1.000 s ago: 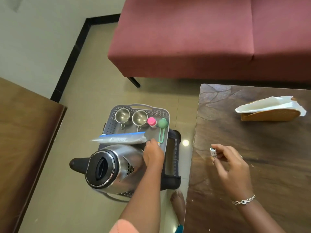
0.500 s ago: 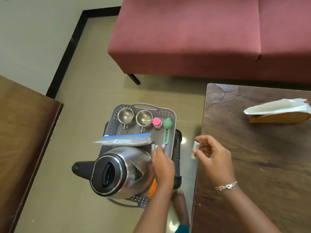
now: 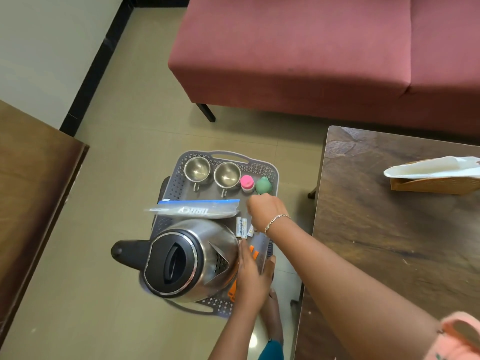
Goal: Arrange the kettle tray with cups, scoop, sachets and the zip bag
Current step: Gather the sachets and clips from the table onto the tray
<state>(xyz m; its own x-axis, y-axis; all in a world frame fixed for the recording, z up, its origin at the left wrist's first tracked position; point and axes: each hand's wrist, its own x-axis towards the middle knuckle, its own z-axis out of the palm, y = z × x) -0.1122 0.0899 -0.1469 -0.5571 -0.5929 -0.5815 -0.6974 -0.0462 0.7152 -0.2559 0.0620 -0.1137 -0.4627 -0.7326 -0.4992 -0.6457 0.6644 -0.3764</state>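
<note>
Now, in the head view, the right hand [image 3: 265,211] has crossed from the wooden surface [image 3: 389,229] to the grey tray [image 3: 270,170] at frame centre, its grip curled downward, contents hidden; the sachets [image 3: 241,226] lie beside the kettle [image 3: 187,258], where the left hand [image 3: 250,276] rests, fingers straight, so another sachet is probably landing

A grey plastic tray [image 3: 270,175] sits on a dark stool [image 3: 166,189] over the tiled floor. On it are a steel kettle [image 3: 187,258], two steel cups [image 3: 197,169], a pink-capped bottle [image 3: 247,182], a green scoop [image 3: 263,185], a zip bag [image 3: 194,209] and sachets [image 3: 241,227].
</note>
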